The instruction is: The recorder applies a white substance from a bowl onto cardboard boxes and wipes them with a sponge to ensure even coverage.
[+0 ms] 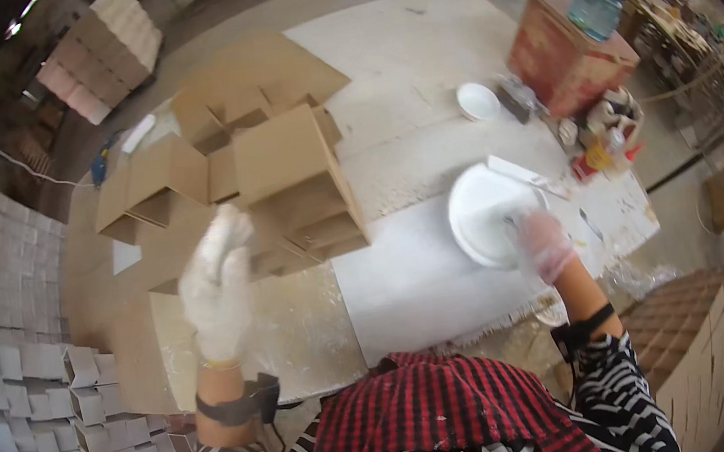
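My left hand [218, 288], in a white glove, is raised in front of the cardboard boxes [282, 154]. Its fingers are bent and pressed together, with nothing seen in them. My right hand [546, 244], in a thin see-through glove, is at the right rim of a round white basin [464, 216]. Its fingers are closed and blurred over the basin; a small dark bit shows at their tips, too unclear to name. Whitish stuff [496, 224] lies in the basin. A flat white strip [517, 175] rests across its far rim.
A white bowl [478, 102] stands farther back, near a reddish box [556, 55] bearing a clear water jug [595, 8]. Bottles [602, 153] cluster at the right edge. Stacked grey-white pieces [11, 266] rise at left, and a brown stack [689, 346] stands at lower right.
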Motion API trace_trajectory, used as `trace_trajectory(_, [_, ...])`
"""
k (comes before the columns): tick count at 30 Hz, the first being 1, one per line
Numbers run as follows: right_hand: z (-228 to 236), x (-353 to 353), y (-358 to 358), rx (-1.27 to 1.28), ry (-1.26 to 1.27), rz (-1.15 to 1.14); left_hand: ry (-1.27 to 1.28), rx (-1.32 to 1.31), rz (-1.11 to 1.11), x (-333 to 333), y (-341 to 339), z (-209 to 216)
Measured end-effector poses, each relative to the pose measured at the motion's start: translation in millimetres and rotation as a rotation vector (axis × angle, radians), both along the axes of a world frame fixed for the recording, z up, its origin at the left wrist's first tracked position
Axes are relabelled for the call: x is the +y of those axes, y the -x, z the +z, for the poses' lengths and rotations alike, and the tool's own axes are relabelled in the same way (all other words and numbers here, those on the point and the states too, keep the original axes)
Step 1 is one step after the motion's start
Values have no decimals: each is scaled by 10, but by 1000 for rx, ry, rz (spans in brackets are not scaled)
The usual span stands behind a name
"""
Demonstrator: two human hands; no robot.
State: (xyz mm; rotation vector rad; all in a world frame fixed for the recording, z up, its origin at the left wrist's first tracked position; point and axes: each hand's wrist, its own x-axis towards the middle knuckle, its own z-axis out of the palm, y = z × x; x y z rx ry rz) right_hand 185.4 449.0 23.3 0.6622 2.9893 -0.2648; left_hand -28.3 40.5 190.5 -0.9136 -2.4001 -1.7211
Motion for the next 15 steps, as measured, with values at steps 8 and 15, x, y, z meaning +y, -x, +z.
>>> trace_trajectory(8, [323, -107, -86, 133, 149, -214, 590, 1259, -144, 260, 1501, 1145])
trace_trajectory(15, [564, -212, -42, 323, 275, -474, 1209, 357, -103, 1280, 2726, 848])
